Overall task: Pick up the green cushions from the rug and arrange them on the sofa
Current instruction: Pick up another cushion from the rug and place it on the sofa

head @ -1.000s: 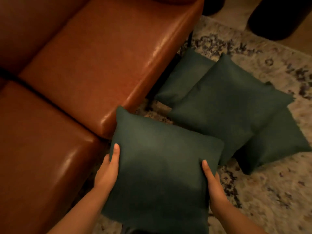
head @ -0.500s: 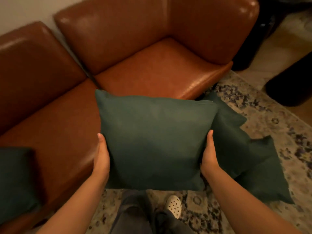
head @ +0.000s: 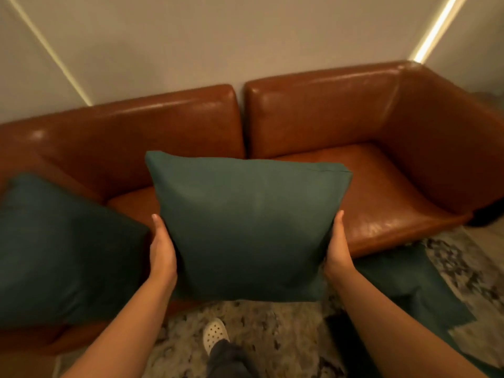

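Observation:
I hold a green cushion [head: 245,227] upright in the air in front of the brown leather sofa [head: 381,192]. My left hand [head: 162,249] grips its left edge and my right hand [head: 336,249] grips its right edge, thumbs on the front and fingers hidden behind. A second green cushion [head: 60,246] leans on the sofa's left seat, next to my left hand. Another green cushion [head: 409,285] lies on the patterned rug [head: 259,323] at the right, partly hidden by my right arm.
The sofa's right seat and armrest [head: 450,137] are bare leather. A plain wall [head: 245,36] rises behind the backrest. My foot in a white shoe [head: 215,334] stands on the rug just before the sofa's front edge.
Both hands have lifted the cushion from the rug up to sofa height. My view has swung up and left, bringing in the backrest, the wall and the cushion on the left seat.

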`<move>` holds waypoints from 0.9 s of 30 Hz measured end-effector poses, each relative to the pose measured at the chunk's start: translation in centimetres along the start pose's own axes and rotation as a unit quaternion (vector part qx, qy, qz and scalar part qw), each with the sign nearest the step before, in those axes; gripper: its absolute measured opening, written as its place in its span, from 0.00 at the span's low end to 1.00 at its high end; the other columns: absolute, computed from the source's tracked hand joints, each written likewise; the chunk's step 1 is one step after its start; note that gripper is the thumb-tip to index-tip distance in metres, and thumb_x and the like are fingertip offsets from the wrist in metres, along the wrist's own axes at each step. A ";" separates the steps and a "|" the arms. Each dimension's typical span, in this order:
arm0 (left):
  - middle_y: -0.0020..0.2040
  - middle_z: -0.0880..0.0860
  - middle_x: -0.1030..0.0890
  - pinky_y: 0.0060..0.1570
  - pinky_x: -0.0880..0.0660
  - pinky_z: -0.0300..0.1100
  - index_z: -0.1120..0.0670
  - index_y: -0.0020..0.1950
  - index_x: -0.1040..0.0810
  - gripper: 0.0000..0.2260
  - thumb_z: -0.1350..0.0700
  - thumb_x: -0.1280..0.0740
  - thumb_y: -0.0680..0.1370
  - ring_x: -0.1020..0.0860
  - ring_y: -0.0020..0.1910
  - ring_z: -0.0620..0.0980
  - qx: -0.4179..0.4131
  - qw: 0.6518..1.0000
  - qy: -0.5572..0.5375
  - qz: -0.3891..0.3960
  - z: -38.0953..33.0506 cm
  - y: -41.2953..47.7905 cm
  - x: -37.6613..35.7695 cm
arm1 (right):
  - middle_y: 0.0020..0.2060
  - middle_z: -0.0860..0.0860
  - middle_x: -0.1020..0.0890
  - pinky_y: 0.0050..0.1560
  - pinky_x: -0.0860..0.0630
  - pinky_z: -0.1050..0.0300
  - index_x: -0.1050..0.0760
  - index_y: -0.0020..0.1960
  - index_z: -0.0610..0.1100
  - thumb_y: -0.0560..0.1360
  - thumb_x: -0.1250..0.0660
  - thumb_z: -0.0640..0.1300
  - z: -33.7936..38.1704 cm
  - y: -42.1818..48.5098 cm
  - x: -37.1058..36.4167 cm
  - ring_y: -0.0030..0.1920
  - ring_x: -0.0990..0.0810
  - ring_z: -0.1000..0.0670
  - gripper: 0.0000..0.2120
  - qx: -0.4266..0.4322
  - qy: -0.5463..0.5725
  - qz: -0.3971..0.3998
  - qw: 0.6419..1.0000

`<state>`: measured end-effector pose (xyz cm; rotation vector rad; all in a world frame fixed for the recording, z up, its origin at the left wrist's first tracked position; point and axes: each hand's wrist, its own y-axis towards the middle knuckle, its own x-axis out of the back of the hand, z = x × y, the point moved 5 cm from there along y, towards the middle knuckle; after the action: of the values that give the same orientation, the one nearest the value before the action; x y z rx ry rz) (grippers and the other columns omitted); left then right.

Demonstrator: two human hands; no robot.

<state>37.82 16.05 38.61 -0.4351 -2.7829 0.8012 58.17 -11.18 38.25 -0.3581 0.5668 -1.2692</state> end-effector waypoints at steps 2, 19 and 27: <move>0.71 0.53 0.29 0.68 0.35 0.52 0.49 0.72 0.32 0.39 0.26 0.49 0.70 0.32 0.70 0.56 -0.014 0.999 -0.043 0.010 -2.2 1.7 1.8 | 0.67 0.57 0.26 0.70 0.36 0.44 0.30 0.69 0.58 0.58 0.43 0.83 -1.4 3.7 -2.3 0.68 0.30 0.49 0.47 -0.003 -0.013 0.003 1.000; 0.70 0.49 0.29 0.71 0.38 0.53 0.45 0.73 0.35 0.36 0.27 0.51 0.72 0.32 0.70 0.52 -0.050 0.987 -0.148 0.037 -10.3 12.8 4.1 | 0.60 0.51 0.22 0.67 0.34 0.39 0.25 0.60 0.56 0.75 0.46 0.65 3.6 10.9 -20.6 0.62 0.26 0.46 0.22 0.023 -0.088 0.062 0.994; 0.71 0.49 0.30 0.73 0.41 0.53 0.46 0.73 0.34 0.44 0.21 0.53 0.65 0.34 0.72 0.53 -0.055 0.985 -0.136 -0.092 -12.8 17.2 0.5 | 0.57 0.52 0.20 0.67 0.33 0.41 0.23 0.55 0.57 0.74 0.43 0.64 6.8 18.6 -25.3 0.60 0.25 0.48 0.18 0.006 -0.101 0.116 0.988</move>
<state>44.73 36.30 39.93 -0.0875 -3.0725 0.7153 72.07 17.79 38.62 -0.3941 0.4153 -0.9994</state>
